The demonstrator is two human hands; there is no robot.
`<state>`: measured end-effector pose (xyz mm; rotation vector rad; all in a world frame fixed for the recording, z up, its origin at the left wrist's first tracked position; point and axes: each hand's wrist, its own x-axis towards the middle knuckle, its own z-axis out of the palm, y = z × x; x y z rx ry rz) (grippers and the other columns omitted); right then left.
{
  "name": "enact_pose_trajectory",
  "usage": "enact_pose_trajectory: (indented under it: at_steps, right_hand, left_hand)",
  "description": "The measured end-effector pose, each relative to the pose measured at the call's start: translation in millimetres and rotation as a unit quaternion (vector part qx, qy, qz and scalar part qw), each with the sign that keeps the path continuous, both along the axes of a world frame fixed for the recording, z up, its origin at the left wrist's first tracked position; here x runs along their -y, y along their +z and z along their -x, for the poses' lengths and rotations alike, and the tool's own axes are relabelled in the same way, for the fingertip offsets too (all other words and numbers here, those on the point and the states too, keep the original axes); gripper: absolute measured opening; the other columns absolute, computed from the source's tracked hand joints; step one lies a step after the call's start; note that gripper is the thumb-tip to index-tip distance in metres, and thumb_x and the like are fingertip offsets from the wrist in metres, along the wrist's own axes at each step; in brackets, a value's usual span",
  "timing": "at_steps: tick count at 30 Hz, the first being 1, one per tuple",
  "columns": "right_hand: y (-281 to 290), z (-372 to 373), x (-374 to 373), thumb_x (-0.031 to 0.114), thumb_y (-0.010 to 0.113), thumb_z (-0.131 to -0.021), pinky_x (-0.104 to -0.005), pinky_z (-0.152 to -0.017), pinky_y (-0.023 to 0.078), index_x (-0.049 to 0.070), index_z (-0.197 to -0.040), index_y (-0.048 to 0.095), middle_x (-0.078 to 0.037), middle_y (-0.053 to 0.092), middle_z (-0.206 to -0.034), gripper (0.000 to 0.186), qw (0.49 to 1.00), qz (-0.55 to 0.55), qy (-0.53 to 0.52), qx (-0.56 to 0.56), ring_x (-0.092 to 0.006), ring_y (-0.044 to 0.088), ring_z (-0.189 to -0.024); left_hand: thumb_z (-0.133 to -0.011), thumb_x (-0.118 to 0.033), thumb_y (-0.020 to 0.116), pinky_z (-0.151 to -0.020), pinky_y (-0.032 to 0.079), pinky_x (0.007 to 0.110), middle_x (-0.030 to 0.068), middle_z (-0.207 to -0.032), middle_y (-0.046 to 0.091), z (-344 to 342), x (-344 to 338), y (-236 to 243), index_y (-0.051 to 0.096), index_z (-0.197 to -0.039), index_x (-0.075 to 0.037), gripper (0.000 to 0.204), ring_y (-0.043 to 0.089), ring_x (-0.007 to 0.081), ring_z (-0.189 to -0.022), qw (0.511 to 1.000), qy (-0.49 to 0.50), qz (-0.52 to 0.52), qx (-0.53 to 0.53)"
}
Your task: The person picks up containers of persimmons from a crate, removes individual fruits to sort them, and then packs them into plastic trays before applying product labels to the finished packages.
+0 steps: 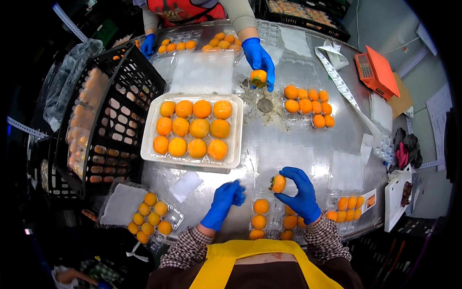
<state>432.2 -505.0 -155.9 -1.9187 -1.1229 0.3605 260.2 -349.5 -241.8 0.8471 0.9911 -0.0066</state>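
My right hand (302,193), in a blue glove, pinches a persimmon (278,184) between thumb and fingers, its leafy calyx turned left. Above the table to its left, my left hand (224,202) is curled closed, with nothing visible in it. Just below my right hand lies a clear plastic tray (275,215), partly filled with persimmons in its cups; my hand and apron hide part of it. Beyond my left hand stands a white-rimmed container (192,163) topped with rows of persimmons, calyxes down.
Across the metal table, a co-worker's gloved hand (260,58) holds another persimmon (258,78). Partly filled trays lie at the right (308,107), lower right (345,208) and lower left (153,216). A black crate (120,120) of packed fruit stands left; an orange scale (378,73) sits far right.
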Motion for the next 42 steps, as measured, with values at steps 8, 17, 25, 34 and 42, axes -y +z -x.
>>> enact_pose_trajectory:
  at_steps: [8, 17, 25, 34, 42]
  right_hand:
    - [-4.1, -44.9, -8.0, 0.007, 0.075, -0.060, -0.0326, -0.085, 0.043, 0.006, -0.106, 0.055, -0.010, 0.056, -0.105, 0.050, 0.997, 0.037, -0.061, -0.003, -0.0255, 0.054, -0.099]
    - [-6.6, -153.4, -7.2, 0.015, 0.074, -0.063, -0.0347, -0.082, 0.043, 0.007, -0.106, 0.053, -0.010, 0.056, -0.103, 0.049, 0.966, 0.073, -0.135, 0.209, -0.0272, 0.054, -0.096]
    - [-17.6, -191.1, -38.3, 0.013, 0.071, -0.059, -0.0359, -0.073, 0.044, 0.011, -0.103, 0.053, -0.008, 0.055, -0.092, 0.048, 0.930, 0.118, -0.003, 0.347, -0.0275, 0.054, -0.083]
    - [-30.0, -196.6, -56.6, 0.019, 0.073, -0.058, -0.0356, -0.072, 0.043, 0.013, -0.097, 0.055, -0.006, 0.055, -0.080, 0.043, 0.851, 0.266, 0.072, 0.447, -0.0239, 0.055, -0.077]
    - [18.8, -142.1, -141.8, 0.022, 0.073, -0.062, -0.0371, -0.085, 0.041, 0.012, -0.113, 0.052, -0.012, 0.054, -0.106, 0.056, 0.975, -0.053, 0.003, 0.217, -0.0282, 0.052, -0.098]
  left_hand:
    - [-0.088, -0.032, 0.050, -0.041, 0.046, 0.025, 0.0080, -0.064, 0.059, -3.1, -2.1, 2.1, 0.059, -0.082, 0.000, 0.034, 0.058, 0.0152, -0.050, 0.997, -0.008, 0.010, -0.073]
    - [-0.087, -0.031, 0.051, -0.038, 0.044, 0.025, 0.0077, -0.061, 0.060, -6.6, -0.4, -1.5, 0.059, -0.080, -0.002, 0.031, 0.056, 0.0147, -0.046, 0.995, -0.023, 0.010, -0.100]
    - [-0.087, -0.031, 0.051, -0.037, 0.043, 0.024, 0.0076, -0.061, 0.060, -10.3, -3.8, 2.5, 0.059, -0.079, -0.002, 0.031, 0.056, 0.0149, -0.046, 0.993, -0.032, 0.005, -0.112]
    - [-0.087, -0.031, 0.052, -0.038, 0.043, 0.024, 0.0073, -0.063, 0.060, -4.7, -1.0, 3.6, 0.059, -0.082, -0.001, 0.032, 0.057, 0.0140, -0.048, 0.997, -0.011, 0.003, -0.078]
    - [-0.086, -0.034, 0.052, -0.039, 0.046, 0.026, 0.0101, -0.066, 0.062, -1.0, -1.8, -5.9, 0.059, -0.082, 0.000, 0.035, 0.059, 0.0173, -0.050, 0.998, -0.016, -0.018, -0.058]
